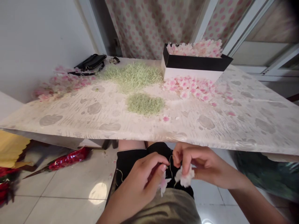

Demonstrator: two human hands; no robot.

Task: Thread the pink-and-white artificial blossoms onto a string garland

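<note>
Two pieces of artificial blossom are in our grip, low over our lap and below the near edge of the counter (149, 130). Our left hand (133, 189) is curled almost shut, fingers pinching a pale pink petal piece (163, 184). Just beside it, our right hand (198, 161) is also nearly closed, with its thumb and fingers pressed on a white blossom (184, 178). Far ahead of the right hand, at the back of the counter, stands an open black-and-white box (193, 63), heaped above its rim with pink-and-white blossoms (193, 49). More loose blossoms (187, 88) lie just in front of the box. Ahead of the left hand are two piles of green fibre (145, 104), and beyond them a black bag (91, 61). Out left of that hand, a red-wrapped bundle (70, 158) lies on the tile floor (67, 189).
</note>
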